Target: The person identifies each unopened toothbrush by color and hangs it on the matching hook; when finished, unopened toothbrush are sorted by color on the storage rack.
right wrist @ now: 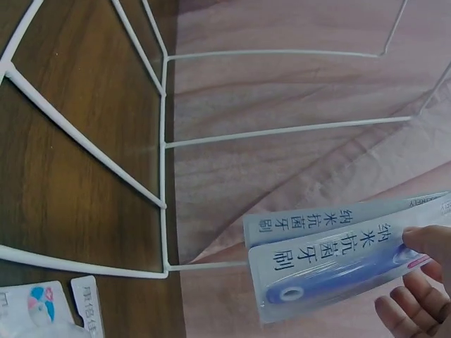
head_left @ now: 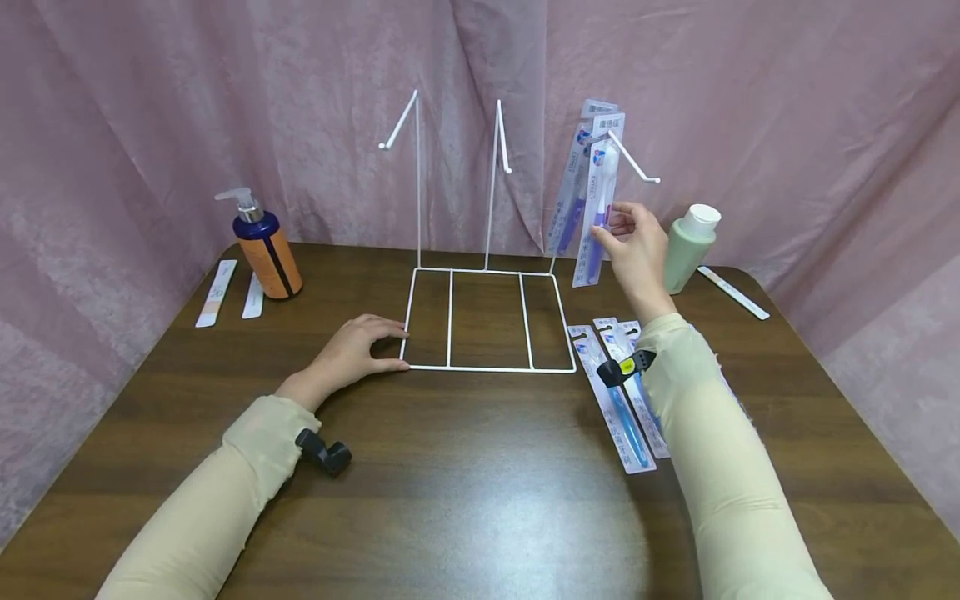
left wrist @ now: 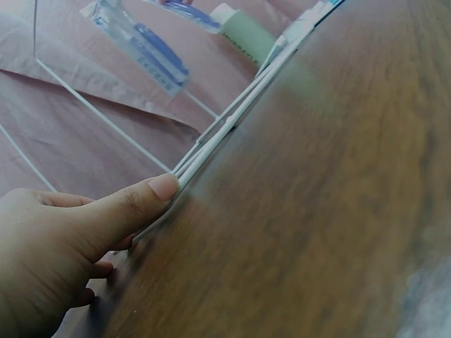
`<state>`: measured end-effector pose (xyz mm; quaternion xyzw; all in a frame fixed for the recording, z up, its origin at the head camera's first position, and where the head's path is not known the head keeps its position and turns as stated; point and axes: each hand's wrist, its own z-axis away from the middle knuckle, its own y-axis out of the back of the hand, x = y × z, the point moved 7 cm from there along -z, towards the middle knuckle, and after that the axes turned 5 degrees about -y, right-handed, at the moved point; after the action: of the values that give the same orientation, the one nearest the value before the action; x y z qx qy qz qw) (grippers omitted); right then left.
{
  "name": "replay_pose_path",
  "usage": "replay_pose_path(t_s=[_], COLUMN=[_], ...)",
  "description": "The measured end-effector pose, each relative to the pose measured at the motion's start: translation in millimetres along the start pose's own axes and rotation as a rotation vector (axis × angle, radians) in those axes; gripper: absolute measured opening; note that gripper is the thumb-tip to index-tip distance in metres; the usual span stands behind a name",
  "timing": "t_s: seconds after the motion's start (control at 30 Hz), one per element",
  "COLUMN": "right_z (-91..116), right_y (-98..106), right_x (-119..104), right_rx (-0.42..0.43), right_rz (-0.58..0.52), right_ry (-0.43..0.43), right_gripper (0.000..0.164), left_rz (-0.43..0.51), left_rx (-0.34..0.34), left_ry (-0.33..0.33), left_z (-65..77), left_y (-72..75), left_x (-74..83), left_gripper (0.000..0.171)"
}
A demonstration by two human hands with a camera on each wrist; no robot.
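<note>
At the far left of the wooden bench (head_left: 450, 508), two white strip packets (head_left: 217, 293) lie flat, the second just beside the base of an orange pump bottle (head_left: 270, 258) with a dark blue collar and a pale pump head. Further right, the left hand (head_left: 347, 354) holds the front left corner of a white wire display rack (head_left: 491, 369), its thumb against the corner and its fingers at the side rail. The rack's base rests on the bench, and its left hook (head_left: 400, 119) and middle hook (head_left: 503, 137) are bare. Towards the right, a rear toothbrush pack (head_left: 568, 187) hangs at the right post, partly behind a purple toothbrush pack (head_left: 597, 196), from whose top the right hook (head_left: 634, 158) juts forward. The right hand (head_left: 637, 250) pinches that front pack by its edge, between thumb and fingers. Below, at the rack's front right corner, more toothbrush packs (head_left: 612, 400) lie on the bench, partly hidden by the right sleeve; a blue brush shows in the nearest. A green bottle (head_left: 686, 254) with a white cap stands beyond the right wrist, and another white packet (head_left: 733, 292) lies at the far right. Pink curtain (head_left: 330, 100) hangs behind everything.
</note>
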<state>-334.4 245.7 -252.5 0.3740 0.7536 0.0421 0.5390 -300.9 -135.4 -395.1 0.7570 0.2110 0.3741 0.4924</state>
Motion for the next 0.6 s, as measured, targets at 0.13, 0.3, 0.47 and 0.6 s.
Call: replay_pose_path(t_s=[0.13,0.3,0.47,0.6], right_z=[-2.4,-3.3,-4.1,-3.7], right_y=[1.0,9.1,23.0,36.9], right_x=[-2.0,-8.3,-13.7,-17.3], right_rx=[-0.037,-0.050,-0.084,-0.107], right_rz=[0.050,0.082,0.126,0.174], right_ry=[0.007,0.040,0.037,0.050], right_gripper=[0.044,0.044,0.044,0.045], left_rz=[-0.015,-0.015,-0.019,-0.018], left_rx=[0.008,0.003,-0.006,-0.002], left_ry=[-0.014,-0.010,0.000,0.001], left_z=[-0.2,0.4,0.3,0.9], left_y=[0.5,1.7,4.1,5.3], left_x=[0.3,-1.1,-3.0,-3.3], left_gripper=[0.054,0.054,0.054,0.055])
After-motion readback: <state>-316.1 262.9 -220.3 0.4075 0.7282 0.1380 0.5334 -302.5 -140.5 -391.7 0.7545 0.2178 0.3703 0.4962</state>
